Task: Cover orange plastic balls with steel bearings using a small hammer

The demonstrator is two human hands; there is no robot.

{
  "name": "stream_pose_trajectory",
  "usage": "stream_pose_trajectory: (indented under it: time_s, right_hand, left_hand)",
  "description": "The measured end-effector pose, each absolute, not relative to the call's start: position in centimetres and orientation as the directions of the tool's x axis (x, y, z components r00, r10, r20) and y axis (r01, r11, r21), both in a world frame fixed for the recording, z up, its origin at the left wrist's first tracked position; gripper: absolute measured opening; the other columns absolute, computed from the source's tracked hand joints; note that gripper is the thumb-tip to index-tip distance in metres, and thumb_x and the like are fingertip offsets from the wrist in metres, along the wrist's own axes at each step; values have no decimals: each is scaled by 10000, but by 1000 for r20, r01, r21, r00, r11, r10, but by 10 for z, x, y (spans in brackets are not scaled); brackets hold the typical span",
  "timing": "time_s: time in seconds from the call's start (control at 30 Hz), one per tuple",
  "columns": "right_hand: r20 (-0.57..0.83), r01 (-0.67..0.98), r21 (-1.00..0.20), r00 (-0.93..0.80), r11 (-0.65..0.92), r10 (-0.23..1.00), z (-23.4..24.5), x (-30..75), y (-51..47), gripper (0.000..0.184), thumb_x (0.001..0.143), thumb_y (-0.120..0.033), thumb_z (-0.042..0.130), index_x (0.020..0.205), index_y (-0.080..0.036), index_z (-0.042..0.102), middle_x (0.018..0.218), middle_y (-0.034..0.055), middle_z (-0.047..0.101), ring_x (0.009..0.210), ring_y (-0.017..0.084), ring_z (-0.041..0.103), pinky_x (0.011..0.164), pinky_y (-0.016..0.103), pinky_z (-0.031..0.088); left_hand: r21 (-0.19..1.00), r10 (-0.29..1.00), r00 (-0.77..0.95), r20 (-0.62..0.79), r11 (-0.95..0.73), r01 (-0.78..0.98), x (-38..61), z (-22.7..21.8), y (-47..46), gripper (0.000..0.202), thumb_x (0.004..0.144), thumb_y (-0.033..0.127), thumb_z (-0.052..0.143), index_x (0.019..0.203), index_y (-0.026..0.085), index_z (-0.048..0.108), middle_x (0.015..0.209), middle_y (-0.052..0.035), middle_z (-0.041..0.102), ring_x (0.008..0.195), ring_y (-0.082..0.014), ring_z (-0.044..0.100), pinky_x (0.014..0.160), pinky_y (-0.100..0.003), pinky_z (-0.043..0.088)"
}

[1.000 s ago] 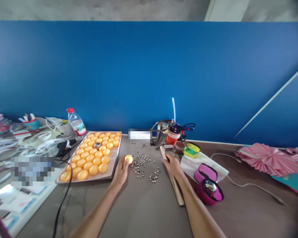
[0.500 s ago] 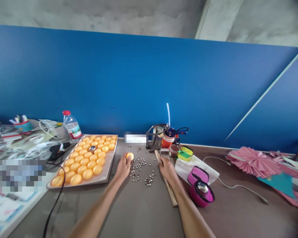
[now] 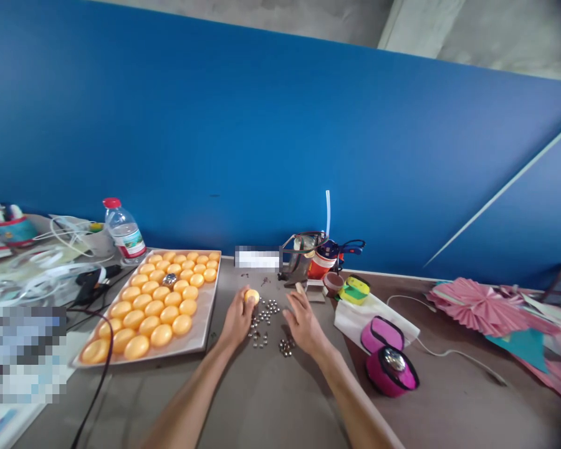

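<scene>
My left hand is closed on an orange ball, which pokes out beyond the fingertips. My right hand has its fingers apart, over the table beside a small cluster of shiny metal beads. Between the two hands lie more loose silver beads. The tip of a wooden stick shows past the right fingers; its remaining length is hidden by the hand and forearm. On the left, a shallow tray carries rows of orange balls, with a silver object among them.
A water bottle stands behind the tray, near tangled white cables. To the right are an orange cup, a yellow-green case, a magenta case and pink folded paper. A blue partition closes off the back.
My right hand has moved left, its fingers spreading off the wooden stick towards the beads. My left hand still has the orange ball. The view has shifted and tilted slightly.
</scene>
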State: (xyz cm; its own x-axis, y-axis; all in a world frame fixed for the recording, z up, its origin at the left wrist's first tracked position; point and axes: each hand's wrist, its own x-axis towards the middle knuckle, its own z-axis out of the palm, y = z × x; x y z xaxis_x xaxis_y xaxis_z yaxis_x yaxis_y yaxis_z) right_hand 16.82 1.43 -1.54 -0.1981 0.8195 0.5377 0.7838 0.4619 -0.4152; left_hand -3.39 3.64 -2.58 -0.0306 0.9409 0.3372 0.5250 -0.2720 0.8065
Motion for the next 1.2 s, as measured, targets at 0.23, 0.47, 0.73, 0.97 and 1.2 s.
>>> stream_pose_trajectory:
  time_s: [0.23, 0.47, 0.73, 0.97, 1.2]
  right_hand:
    - [409, 884, -381, -103, 272, 907, -52, 155, 12, 492, 856, -335, 471, 1276, -79, 461, 1308, 232, 461, 1269, 359, 366, 1000, 540, 345]
    - [390, 715, -546, -244, 436, 888, -30, 145, 0, 402, 831, -203, 474, 1227, -142, 506, 1250, 162, 536, 1171, 259, 491, 979, 442, 412]
    - [524, 659, -580, -149, 479, 839, -22, 136, 2, 316, 824, -168, 470, 1125, -168, 565, 1129, 128, 594, 1100, 236, 525, 953, 425, 438]
    - [494, 848, -410, -102, 335, 863, -59, 130, 11, 487, 911, -352, 367, 1324, -96, 407, 1314, 209, 472, 1254, 294, 404, 993, 507, 386]
    - [407, 841, -376, -227, 389, 885, -49, 123, 22, 508, 900, -326, 401, 1350, -91, 378, 1372, 199, 419, 1288, 277, 373, 1024, 477, 361]
  left_hand:
    - [677, 899, 42, 437, -359, 643, -25, -45, 41, 406, 872, 408, 348, 1100, 125, 530, 1208, -192, 568, 1169, -279, 498, 1015, -489, 330]
    - [733, 933, 186, 308, -358, 579, -27, -19, 27, 370, 889, 395, 319, 1101, 160, 510, 1047, -136, 645, 984, -231, 608, 875, -370, 452]
    - [846, 954, -1, 301, -267, 461, -35, -14, 30, 396, 887, 424, 296, 1080, 154, 513, 1002, -131, 643, 922, -231, 615, 826, -360, 461]
    - [918, 961, -44, 272, -245, 311, -27, -18, 32, 423, 876, 464, 327, 1072, 162, 547, 1033, -120, 627, 959, -232, 587, 848, -368, 448]
    - [955, 971, 19, 240, -240, 175, -19, -15, 26, 414, 872, 480, 347, 1012, 163, 574, 969, -89, 633, 926, -214, 575, 855, -342, 438]
